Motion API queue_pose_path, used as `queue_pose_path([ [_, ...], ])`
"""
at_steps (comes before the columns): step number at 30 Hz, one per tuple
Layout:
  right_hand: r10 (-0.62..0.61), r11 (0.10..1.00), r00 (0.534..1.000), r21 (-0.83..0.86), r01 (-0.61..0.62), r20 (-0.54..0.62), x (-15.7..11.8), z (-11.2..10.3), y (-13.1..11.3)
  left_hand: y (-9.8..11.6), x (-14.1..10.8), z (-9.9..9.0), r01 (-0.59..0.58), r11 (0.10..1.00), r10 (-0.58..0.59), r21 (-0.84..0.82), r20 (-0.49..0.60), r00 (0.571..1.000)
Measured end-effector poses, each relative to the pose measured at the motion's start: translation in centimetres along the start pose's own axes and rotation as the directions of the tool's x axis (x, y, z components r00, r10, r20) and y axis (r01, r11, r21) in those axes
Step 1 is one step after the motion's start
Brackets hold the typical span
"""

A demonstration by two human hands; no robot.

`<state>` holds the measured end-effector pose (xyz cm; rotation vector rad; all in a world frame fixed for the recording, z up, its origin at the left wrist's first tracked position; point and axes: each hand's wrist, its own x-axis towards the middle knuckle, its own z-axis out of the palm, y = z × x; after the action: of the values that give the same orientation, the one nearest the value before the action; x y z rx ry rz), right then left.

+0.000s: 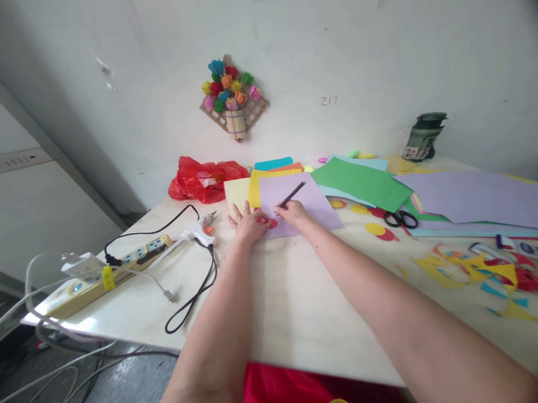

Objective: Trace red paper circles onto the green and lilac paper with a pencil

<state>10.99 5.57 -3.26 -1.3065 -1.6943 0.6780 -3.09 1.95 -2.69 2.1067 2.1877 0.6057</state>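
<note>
A sheet of lilac paper [317, 208] lies on the table in front of me, overlapping yellow and cream sheets. My right hand [293, 213] is closed around a dark pencil [294, 192], its lower tip near the lilac sheet. At the sheet's left edge, my left hand [248, 225] lies with its fingers spread. Its fingertips press on a small red paper circle [272, 223], partly covered by the fingers. Whether the pencil tip touches the paper I cannot tell.
Left of my arms are a glue gun [201, 232] with its black cord and a power strip [115, 276]. A red plastic bag [204, 178] sits behind. To the right are black-handled scissors [400, 219], green paper [362, 181], paper scraps [462, 269] and a bottle [425, 137].
</note>
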Motion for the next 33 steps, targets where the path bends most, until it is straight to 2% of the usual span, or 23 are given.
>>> queue_pose_path([
  [6, -0.04, 0.987, 0.999, -0.156, 0.039, -0.006, -0.4, 0.2, 0.3, -0.2, -0.1, 0.0, -0.011, 1.0, 0.011, -0.028, -0.005, 1.0],
  [11, 0.004, 0.966, 0.999, -0.258, 0.007, 0.04, -0.4, -0.2, -0.1, -0.2, -0.2, -0.2, -0.008, 0.999, 0.009, -0.042, 0.024, 1.0],
  [20, 0.036, 0.948, 0.997, -0.318, -0.011, 0.071, -0.7, -0.4, -0.7, -0.5, -0.1, 0.0, 0.003, 0.999, -0.002, -0.035, 0.029, 1.0],
  [33, 0.031, 0.948, 0.997, -0.318, -0.009, 0.064, -0.8, -0.5, -0.9, -0.1, -0.2, -0.3, 0.041, 0.999, -0.041, -0.002, 0.046, 0.998],
])
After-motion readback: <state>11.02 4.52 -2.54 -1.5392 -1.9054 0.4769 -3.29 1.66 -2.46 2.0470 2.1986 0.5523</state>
